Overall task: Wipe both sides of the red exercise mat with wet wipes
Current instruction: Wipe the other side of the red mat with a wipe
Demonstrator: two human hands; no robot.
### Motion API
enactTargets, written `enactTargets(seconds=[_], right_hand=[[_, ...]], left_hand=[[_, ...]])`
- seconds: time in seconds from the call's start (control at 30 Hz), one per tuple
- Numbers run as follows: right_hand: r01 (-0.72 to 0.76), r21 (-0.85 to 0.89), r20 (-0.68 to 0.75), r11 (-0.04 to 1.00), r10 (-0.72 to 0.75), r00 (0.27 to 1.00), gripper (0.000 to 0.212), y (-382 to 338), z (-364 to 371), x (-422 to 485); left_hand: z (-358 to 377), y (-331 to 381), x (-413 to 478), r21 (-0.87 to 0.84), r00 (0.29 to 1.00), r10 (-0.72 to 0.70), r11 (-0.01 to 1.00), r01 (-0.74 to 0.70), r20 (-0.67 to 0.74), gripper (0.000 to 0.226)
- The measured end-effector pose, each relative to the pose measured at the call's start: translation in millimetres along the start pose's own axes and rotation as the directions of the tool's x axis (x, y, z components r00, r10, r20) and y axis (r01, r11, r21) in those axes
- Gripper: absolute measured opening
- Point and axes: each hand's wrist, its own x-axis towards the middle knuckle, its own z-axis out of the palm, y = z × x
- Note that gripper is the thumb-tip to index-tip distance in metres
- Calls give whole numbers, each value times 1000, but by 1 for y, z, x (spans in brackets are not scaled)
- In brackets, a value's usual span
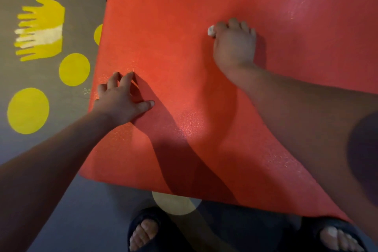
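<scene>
The red exercise mat (pixel 184 26) lies flat on the floor and fills most of the view. My right hand (pixel 235 45) is on the mat's middle right, fingers curled over a small white wet wipe (pixel 211 30); only a bit of the wipe pokes out beside the thumb. My left hand (pixel 122 100) rests on the mat near its left edge, fingers spread and propped on their tips, holding nothing. Shiny damp patches show on the mat around both hands.
The grey floor (pixel 86 210) has yellow dots (pixel 28 110) and yellow hand shapes (pixel 41 28) painted left of the mat. My two feet in dark slides (pixel 143 229) stand at the mat's near edge, at the bottom of the view.
</scene>
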Motion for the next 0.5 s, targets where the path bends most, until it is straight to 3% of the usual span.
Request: enactTargets(seconds=[0.07, 0.1, 0.13, 0.2, 0.23, 0.27, 0.33, 0.4, 0.43, 0.5], right_hand=[[29, 62, 41, 998, -32, 999, 28, -24, 0, -9], [130, 142, 79, 981, -142, 987, 28, -37, 1, -19], [273, 229, 126, 935, -306, 944, 28, -51, 2, -31], [536, 331, 166, 776, -607, 777, 26, -65, 0, -52], [614, 325, 158, 719, -682, 714, 26, -62, 0, -53], [641, 274, 147, 717, -690, 709, 27, -56, -1, -48], [532, 125, 100, 837, -544, 833, 26, -41, 2, -32], [233, 51, -14, 971, -233, 972, 21, -25, 1, -18], [108, 37, -37, 993, -107, 994, 20, -25, 1, -16], [18, 57, 9, 998, -19, 1000, 22, -45, 0, -21]], left_hand=[[-1, -4, 0, -13, 1000, 10, 1000, -10, -12, 124], [0, -6, 0, -21, 1000, 11, 1000, -11, -17, 123], [0, -6, -1, -30, 1000, 12, 999, -12, -21, 122], [1, -6, -2, -48, 1000, 8, 999, -9, -26, 119], [1, -6, -3, -54, 1000, 8, 999, -9, -28, 116], [2, -7, -4, -54, 1000, 10, 998, -11, -28, 112], [3, -13, -4, -43, 999, 28, 999, -29, -37, 110], [3, -16, -6, -33, 997, 49, 998, -51, -59, 112], [3, -18, -7, -36, 996, 51, 998, -54, -72, 111], [3, -19, -11, -30, 994, 37, 999, -40, -104, 107]])
